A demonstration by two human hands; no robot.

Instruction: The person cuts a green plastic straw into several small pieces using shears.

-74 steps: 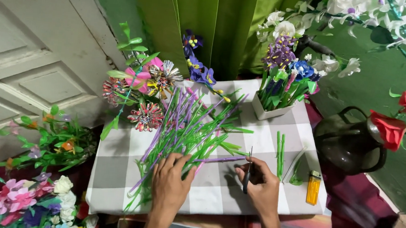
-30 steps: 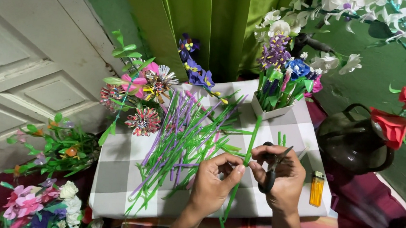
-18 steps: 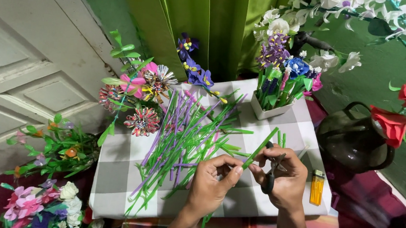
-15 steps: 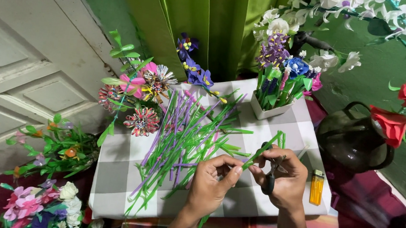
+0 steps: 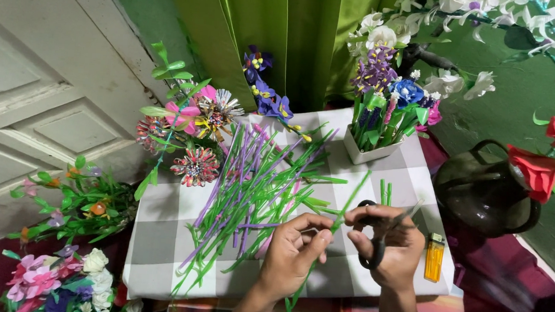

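While the left hand (image 5: 293,253) pinches a thin green stem (image 5: 342,210) between thumb and fingers, the right hand (image 5: 389,247) holds a pair of black-handled scissors (image 5: 376,240) with its fingers closed through the loops, the blades pointing up and to the right beside the stem. The stem runs slantwise from below the left wrist, through the pinch, up to a free tip above both hands, over the checked grey-and-white cloth on the desk (image 5: 158,246).

A couple of seconds ago both hands lay flat on the cloth, the left in the pile of stems and the right by the scissors. Since then they have lifted one stem out and brought it up together with the scissors, and in the last half second the stem's upper end has tilted a little more upright. My reading is that picking out is over and trimming or slitting this one stem is the work in hand; whether the blades already bite the stem I cannot tell.

The pile of green and purple stems (image 5: 247,200) lies fanned out just left of the hands. A few short green pieces (image 5: 385,192) lie just above the right hand, and a yellow lighter (image 5: 434,257) rests near it on the right. A white pot of paper flowers (image 5: 375,134) stands at the far edge, and a dark kettle (image 5: 489,192) sits off the desk to the right.
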